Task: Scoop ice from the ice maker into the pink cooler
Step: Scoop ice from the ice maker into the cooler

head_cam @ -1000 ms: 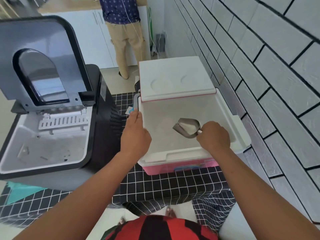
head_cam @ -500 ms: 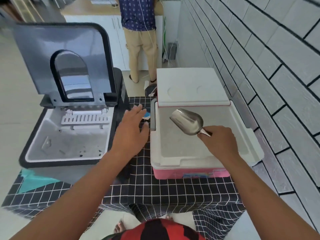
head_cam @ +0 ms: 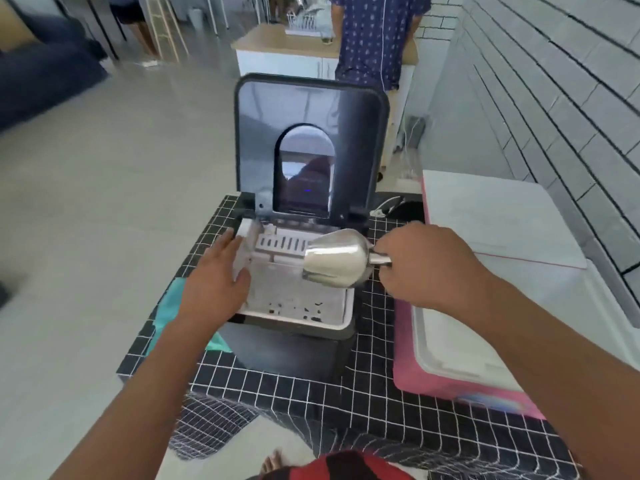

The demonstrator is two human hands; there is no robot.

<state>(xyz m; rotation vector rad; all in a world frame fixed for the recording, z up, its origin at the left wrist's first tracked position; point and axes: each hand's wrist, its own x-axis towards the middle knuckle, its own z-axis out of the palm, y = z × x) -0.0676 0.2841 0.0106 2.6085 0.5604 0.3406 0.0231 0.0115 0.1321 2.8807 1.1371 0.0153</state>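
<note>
Home kitchen or open-plan living space. White tiled wall (head_cam: 554, 98) with dark grout on right. Black grid-checked tablecloth (head_cam: 381, 403) carrying countertop ice maker (head_cam: 301, 289) and pink cooler (head_cam: 450, 382). Behind: wood-topped white cabinet (head_cam: 287, 53) with dish rack (head_cam: 304, 24), second person (head_cam: 375, 36) standing there. Pale floor, dark sofa (head_cam: 45, 74) far left.

Right hand (head_cam: 426, 268) hides the scoop (head_cam: 337, 259) handle.
</note>
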